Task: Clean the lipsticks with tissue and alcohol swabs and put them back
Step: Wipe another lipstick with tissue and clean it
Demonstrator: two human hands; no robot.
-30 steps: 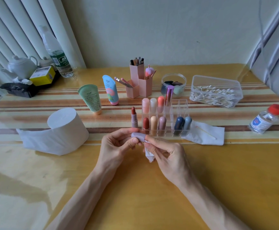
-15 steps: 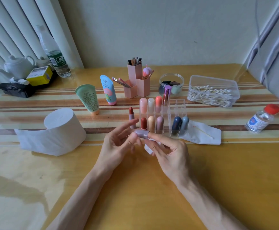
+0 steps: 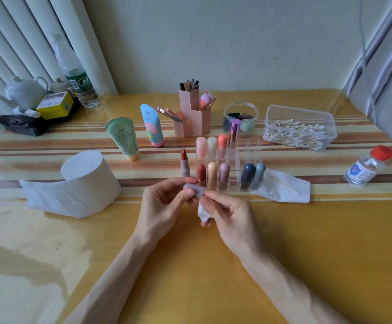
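A lilac lipstick cap [image 3: 194, 189] lies sideways between my hands, just in front of the clear lipstick organizer [image 3: 248, 146]. My left hand [image 3: 164, 206] pinches its left end with thumb and fingers. My right hand [image 3: 227, 213] holds the cap's right end and keeps a small piece of white tissue [image 3: 203, 212] folded under its fingers. The uncapped lipstick [image 3: 185, 166] with a brown-red bullet stands upright left of the organizer. Several capped lipsticks fill the organizer's slots.
A toilet roll [image 3: 83, 181] sits at the left. A tissue with a used swab [image 3: 283, 188] lies right of the organizer, an alcohol bottle [image 3: 365, 169] further right. A cotton swab box [image 3: 300, 129], pink brush holders [image 3: 190, 113], a round jar [image 3: 240, 116] and two tubes [image 3: 139, 136] stand behind.
My left hand's fingers, spread off the cap half a second ago, have closed back on its left end. The cap stays level between both hands.
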